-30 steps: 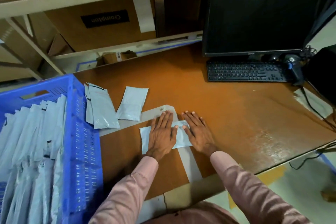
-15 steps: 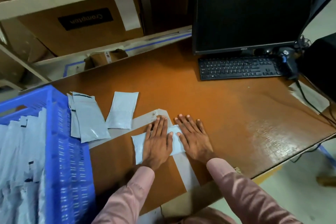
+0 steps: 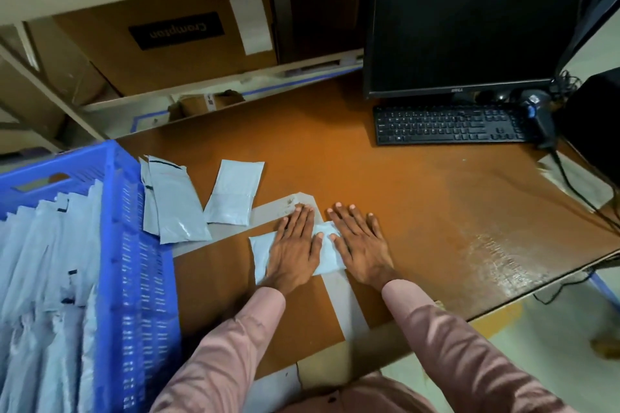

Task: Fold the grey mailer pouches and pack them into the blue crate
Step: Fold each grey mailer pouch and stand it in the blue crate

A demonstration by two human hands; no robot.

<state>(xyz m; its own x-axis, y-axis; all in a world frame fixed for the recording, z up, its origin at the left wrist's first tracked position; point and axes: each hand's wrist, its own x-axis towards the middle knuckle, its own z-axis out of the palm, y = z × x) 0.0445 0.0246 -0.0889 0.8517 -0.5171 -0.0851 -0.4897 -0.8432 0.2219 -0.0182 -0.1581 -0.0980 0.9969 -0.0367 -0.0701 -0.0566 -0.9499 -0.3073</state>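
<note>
Desk (image 3: 385, 178) unchanged: left hand (image 3: 295, 245) and right hand (image 3: 360, 241) still press pouch (image 3: 323, 250), grip flat.

Both hands (image 3: 295, 245) hide most of the pouch (image 3: 260, 246).

1. The desk top (image 3: 385, 184) looked like an orange-brown laminate, smooth, with a worn, scuffed sheen towards its right front edge.
2. The folded pouch (image 3: 260, 250) under the hands looked like thin pale-grey plastic film, faintly glossy.
3. The two loose pouches (image 3: 177, 208) beside the crate had the same slick, slightly creased film.
4. The blue crate (image 3: 141, 278) was hard moulded plastic with a slotted wall.
5. The sleeves (image 3: 228, 352) were soft matt pink cloth.
6. The carton (image 3: 161, 43) was matt brown cardboard.
7. The monitor (image 3: 469, 17) and keyboard (image 3: 449, 124) were black matt plastic.
</note>
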